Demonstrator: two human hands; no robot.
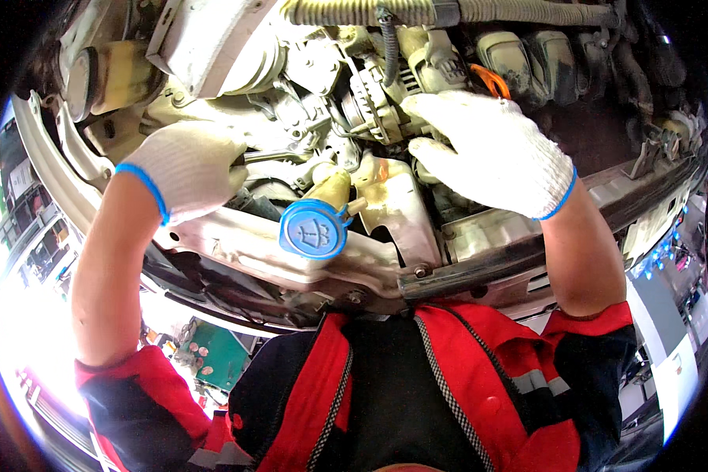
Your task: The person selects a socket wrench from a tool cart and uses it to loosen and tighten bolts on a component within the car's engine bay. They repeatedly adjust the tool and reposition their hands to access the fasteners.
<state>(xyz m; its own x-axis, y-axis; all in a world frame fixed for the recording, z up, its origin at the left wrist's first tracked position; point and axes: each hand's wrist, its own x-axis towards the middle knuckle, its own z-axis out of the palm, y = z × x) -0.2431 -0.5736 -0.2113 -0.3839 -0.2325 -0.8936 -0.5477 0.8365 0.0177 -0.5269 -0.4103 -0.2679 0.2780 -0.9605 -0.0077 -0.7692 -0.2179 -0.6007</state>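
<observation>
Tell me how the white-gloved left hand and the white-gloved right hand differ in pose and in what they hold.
The white-gloved left hand is curled into a fist, while the white-gloved right hand has its fingers extended and its thumb apart. The left appears to grip a slim silver metal tool; the right shows no tool and reaches beside a slotted round metal housing. Both gloves have blue cuffs.

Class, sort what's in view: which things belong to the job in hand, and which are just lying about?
Job in hand: metal tool in the left hand; finned alternator by the right hand.
Just nearby: blue cap; orange loop; corrugated hose.
</observation>
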